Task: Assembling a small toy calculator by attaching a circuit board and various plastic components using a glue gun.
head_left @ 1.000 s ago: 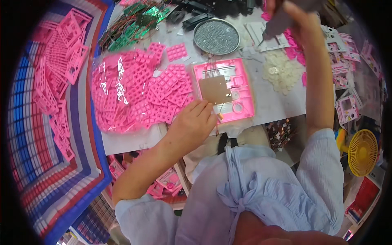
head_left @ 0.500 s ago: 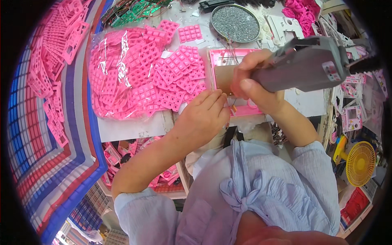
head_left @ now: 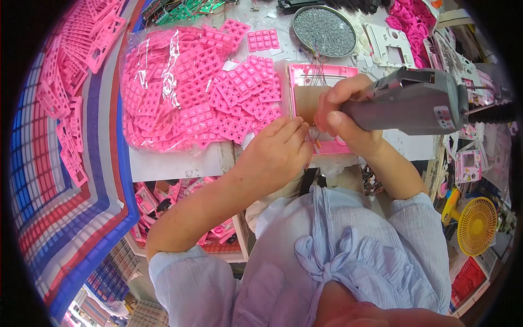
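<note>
White paper covers much of the table (head_left: pixel 409 143), and the pink case (head_left: pixel 333 146) lies at its near edge, around the middle. A second ago my right hand (head_left: pixel 354 117) was out toward the far right corner; now it has brought the grey power tool (head_left: pixel 406 103) in over the case, so I judge both hands share one spot. I grip the tool tightly; its tip is hidden. My left hand (head_left: pixel 280 147) has stayed at the case's near left corner, fingertips together, though I cannot tell whether they pinch anything. A brown board (head_left: pixel 308 101) lies inside the case. Toward the far edge, a round tray (head_left: pixel 325 55) holds small grey metal pieces (head_left: pixel 324 30). Near the left edge, a clear bag (head_left: pixel 143 65) bulges with pink keypads (head_left: pixel 245 82), some spilling rightward.
</note>
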`<state>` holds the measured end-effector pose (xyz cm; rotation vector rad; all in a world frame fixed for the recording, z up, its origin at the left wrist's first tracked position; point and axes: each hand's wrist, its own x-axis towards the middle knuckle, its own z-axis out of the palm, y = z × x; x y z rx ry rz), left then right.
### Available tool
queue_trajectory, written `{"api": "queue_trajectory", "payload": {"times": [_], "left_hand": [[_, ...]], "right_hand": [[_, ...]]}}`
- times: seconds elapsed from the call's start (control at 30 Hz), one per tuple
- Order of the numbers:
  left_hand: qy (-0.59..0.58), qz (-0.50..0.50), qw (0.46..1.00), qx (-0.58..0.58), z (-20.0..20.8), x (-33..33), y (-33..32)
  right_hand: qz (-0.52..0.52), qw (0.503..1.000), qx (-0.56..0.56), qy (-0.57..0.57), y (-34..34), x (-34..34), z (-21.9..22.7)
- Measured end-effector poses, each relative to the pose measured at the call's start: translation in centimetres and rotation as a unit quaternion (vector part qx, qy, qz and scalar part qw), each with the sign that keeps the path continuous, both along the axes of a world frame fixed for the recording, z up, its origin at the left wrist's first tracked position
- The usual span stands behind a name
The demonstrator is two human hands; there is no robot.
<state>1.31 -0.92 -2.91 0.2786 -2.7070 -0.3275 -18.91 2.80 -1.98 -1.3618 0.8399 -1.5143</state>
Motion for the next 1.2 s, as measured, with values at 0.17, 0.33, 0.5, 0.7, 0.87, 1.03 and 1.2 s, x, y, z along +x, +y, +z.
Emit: {"api": "queue_trajectory", "payload": {"times": [0.17,0.33,0.5,0.7,0.87,1.03,1.2], "left_hand": [[0.032,0.007,0.999,0.022,-0.5,-0.1,0.0],[0.038,0.025,0.999,0.010,-0.6,-0.2,0.3],[0.063,0.085,0.984,0.145,-1.3,0.1,0.8],[0.160,0.164,0.933,0.278,-0.7,-1.9,2.2],[0.191,0.168,0.931,0.261,-1.0,-2.5,2.2],[0.194,0.172,0.940,0.224,-0.7,-2.3,1.6],[0.180,0.222,0.947,0.148,-0.8,-2.1,1.5]], "right_hand": [[0.026,0.998,0.015,0.054,0.1,0.2,0.3],[0.036,0.991,0.000,0.127,0.2,-0.5,-0.1],[-0.006,0.999,0.028,-0.037,-0.4,-0.4,2.2],[0.088,0.980,-0.074,-0.164,0.2,0.4,4.2],[0.072,0.985,-0.070,-0.141,0.5,0.3,4.4],[0.061,0.987,-0.072,-0.130,0.2,0.6,4.4],[0.029,0.997,-0.041,-0.059,-0.4,1.2,4.7]]}}
